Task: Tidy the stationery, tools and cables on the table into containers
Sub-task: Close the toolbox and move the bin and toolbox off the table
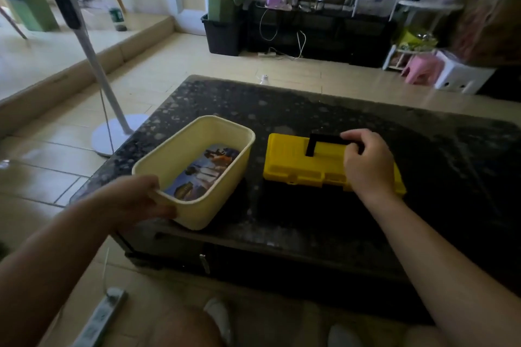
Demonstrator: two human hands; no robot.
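Note:
A pale yellow plastic bin (225, 132) stands on the dark speckled table (366, 121) at its left front. A flat item with a colourful picture (203, 175) lies inside it. My left hand (141, 200) grips the bin's near rim, thumb inside. To the right sits a toolbox with a yellow lid (293, 160), a black base and a black handle (324, 141). The lid is down. My right hand (366, 160) curls round the right end of that handle.
A white standing fan (112, 132) rises from the floor left of the table. A power strip (98, 318) lies on the floor near my feet. Dark shelving, storage boxes and stools line the far wall.

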